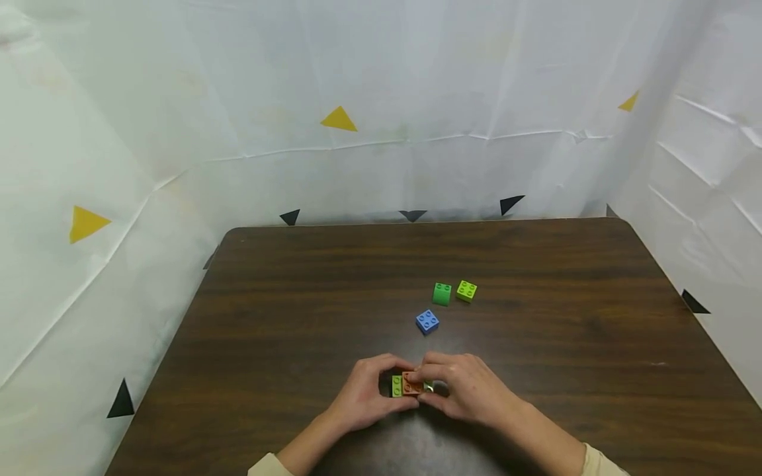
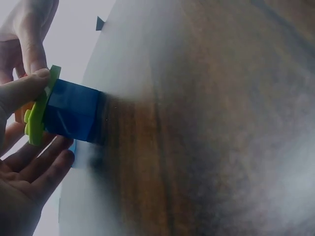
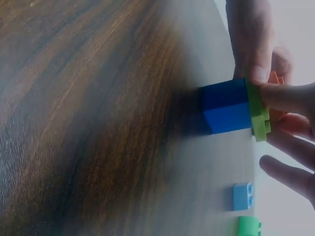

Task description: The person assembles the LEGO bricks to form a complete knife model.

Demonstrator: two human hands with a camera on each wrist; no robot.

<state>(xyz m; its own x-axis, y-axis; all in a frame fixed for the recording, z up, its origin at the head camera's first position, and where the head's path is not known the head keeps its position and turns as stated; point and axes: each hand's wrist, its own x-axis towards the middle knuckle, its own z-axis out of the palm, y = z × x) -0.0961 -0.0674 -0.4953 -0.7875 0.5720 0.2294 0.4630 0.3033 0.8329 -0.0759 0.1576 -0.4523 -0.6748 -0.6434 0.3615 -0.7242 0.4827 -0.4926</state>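
The small stack (image 2: 55, 110) of a blue base (image 3: 226, 108), lime plate (image 1: 396, 386) and orange block (image 1: 407, 389) stands on the table's near part, looking like hard, light plastic: stiff, a little slick, unlikely to break, and best held by the plate's edges and the orange block's sides. The left hand (image 1: 363, 395) and right hand (image 1: 467, 385) both pinch it between thumb and fingers. Beyond, on the brown table (image 1: 286, 297), lie a loose blue brick (image 1: 426, 321), green brick (image 1: 442, 293) and lime brick (image 1: 467, 291); no brand, label or writing is readable.
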